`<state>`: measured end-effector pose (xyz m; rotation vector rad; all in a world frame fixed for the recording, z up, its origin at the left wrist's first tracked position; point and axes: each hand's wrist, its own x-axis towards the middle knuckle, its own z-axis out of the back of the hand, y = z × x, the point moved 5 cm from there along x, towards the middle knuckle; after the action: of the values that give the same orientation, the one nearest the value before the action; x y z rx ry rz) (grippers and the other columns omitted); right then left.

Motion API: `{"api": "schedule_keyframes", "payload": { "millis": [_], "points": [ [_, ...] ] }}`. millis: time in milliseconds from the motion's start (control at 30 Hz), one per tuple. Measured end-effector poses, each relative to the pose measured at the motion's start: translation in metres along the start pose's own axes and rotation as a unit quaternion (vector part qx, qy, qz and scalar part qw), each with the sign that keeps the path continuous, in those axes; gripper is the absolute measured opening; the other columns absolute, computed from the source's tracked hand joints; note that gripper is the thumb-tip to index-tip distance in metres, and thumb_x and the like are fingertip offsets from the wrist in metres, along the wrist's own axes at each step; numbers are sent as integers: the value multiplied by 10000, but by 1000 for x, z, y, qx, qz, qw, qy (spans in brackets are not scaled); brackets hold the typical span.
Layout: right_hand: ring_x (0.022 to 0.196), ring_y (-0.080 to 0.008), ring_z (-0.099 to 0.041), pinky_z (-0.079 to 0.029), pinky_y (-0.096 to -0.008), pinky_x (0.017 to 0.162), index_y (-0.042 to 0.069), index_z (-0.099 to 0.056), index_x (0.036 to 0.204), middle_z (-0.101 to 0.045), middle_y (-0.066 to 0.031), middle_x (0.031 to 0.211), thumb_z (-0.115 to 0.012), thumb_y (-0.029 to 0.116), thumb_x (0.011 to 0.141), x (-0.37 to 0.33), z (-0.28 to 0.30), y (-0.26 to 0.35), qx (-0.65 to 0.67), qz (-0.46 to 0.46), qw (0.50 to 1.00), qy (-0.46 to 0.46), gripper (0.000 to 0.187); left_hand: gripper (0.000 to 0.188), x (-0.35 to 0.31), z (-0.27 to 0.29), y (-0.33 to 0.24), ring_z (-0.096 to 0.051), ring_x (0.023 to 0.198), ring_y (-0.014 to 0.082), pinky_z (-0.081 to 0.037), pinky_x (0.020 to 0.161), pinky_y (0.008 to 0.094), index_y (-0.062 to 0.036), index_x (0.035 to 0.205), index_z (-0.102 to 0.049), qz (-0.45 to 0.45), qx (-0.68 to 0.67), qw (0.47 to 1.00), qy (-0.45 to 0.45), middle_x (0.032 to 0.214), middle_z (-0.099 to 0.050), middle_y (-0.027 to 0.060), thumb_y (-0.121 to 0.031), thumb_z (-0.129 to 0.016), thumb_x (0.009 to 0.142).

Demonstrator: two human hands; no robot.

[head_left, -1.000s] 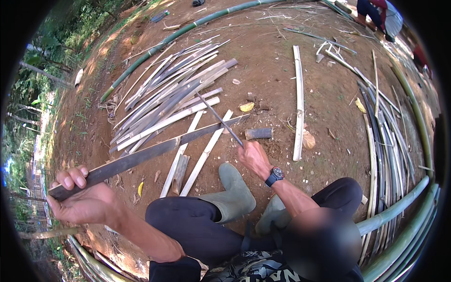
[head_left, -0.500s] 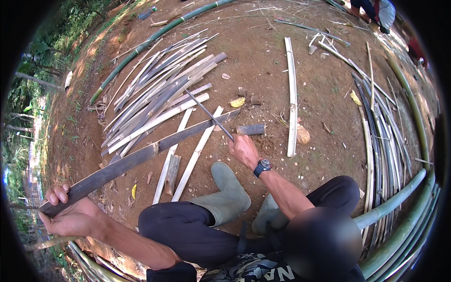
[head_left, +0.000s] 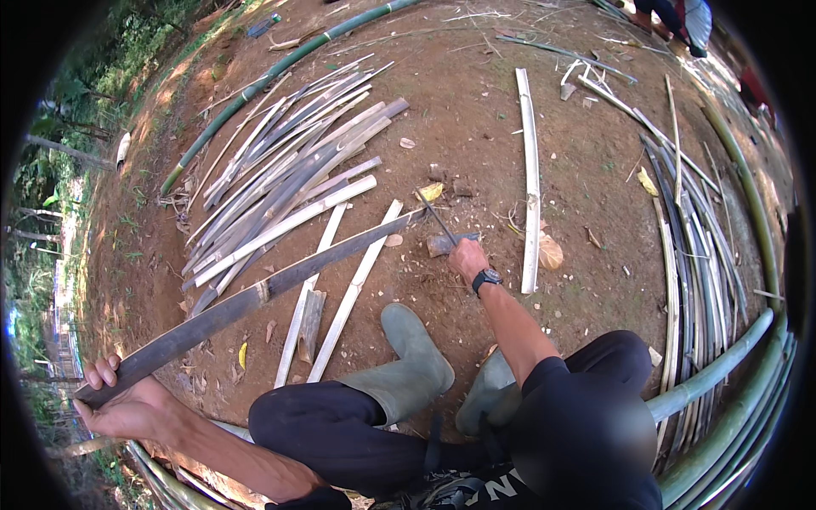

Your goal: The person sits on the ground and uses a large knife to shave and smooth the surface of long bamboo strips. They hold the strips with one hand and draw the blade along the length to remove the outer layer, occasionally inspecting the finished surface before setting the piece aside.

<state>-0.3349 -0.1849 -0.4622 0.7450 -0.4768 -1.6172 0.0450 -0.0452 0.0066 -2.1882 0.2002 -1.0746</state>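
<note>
My left hand [head_left: 127,399] is closed round the near end of a long, dark split bamboo slat [head_left: 212,314]. The slat slopes away to the right, its far end low over the ground beside a yellow leaf. Gripped in my right hand [head_left: 469,261] is a long-bladed knife [head_left: 437,216], seen nearly edge-on; its handle is hidden in the fist. The blade points away and leftward, its tip near the slat's far end; whether they touch I cannot tell. Just beyond the right hand lies a short dark bamboo offcut [head_left: 442,246].
Split bamboo slats [head_left: 289,178] lie piled at the left, with pale strips [head_left: 357,289] nearer my boots [head_left: 408,361]. A single pale slat [head_left: 530,187] lies right of centre. Thin strips [head_left: 701,280] and green poles [head_left: 722,365] line the right side. Another person [head_left: 671,21] is at the far right.
My right hand has moved right and slightly away, carrying the knife; its tip has swung from the slat pile toward the yellow leaf. The slat has shifted only slightly in my left hand.
</note>
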Motion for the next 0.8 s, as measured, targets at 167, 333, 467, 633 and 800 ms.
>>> {"api": "schedule_keyframes", "payload": {
  "millis": [167, 333, 467, 633, 800],
  "points": [
    [769, -444, -616, -506, -484, 710, -63, -646, 777, -601, -315, 784, -527, 189, 803, 2, -12, 7, 1, 12, 1000, 0, 280, 229, -8, -12, 1, -426, 668, 179, -399, 669, 325, -66, 819, -342, -13, 34, 999, -36, 764, -397, 74, -266, -412, 908],
    [836, -355, -661, -541, -416, 739, 6, -703, 788, -652, -251, 836, -541, 115, 787, 14, -9, -22, -78, -56, 994, 45, 195, 240, -11, -19, 1, -416, 675, 180, -388, 678, 326, -63, 829, -339, -17, 25, 998, -51, 769, -396, 75, -272, -413, 921],
    [810, -397, -650, -535, -436, 726, -21, -692, 797, -638, -275, 804, -527, 123, 804, -2, -13, -28, -46, -71, 996, -12, 219, 275, -18, -29, -1, -400, 677, 178, -365, 691, 326, -72, 808, -344, -26, 42, 996, -77, 765, -386, 73, -297, -458, 917],
    [724, -426, -630, -519, -475, 666, -47, -646, 767, -613, -289, 744, -519, 196, 835, -15, -6, 5, 4, 0, 1000, -21, 282, 270, -15, -27, -8, -402, 651, 170, -363, 661, 315, -67, 805, -389, -23, 4, 998, -56, 743, -406, 71, -301, -458, 919],
    [712, -416, -632, -512, -489, 648, -32, -636, 787, -608, -289, 741, -520, 195, 837, -30, 4, 58, 52, 95, 994, -28, 260, 349, -6, -10, -2, -391, 572, 142, -372, 607, 296, -68, 779, -431, 7, -65, 996, 59, 668, -410, 34, -378, -479, 933]
  ]
}}
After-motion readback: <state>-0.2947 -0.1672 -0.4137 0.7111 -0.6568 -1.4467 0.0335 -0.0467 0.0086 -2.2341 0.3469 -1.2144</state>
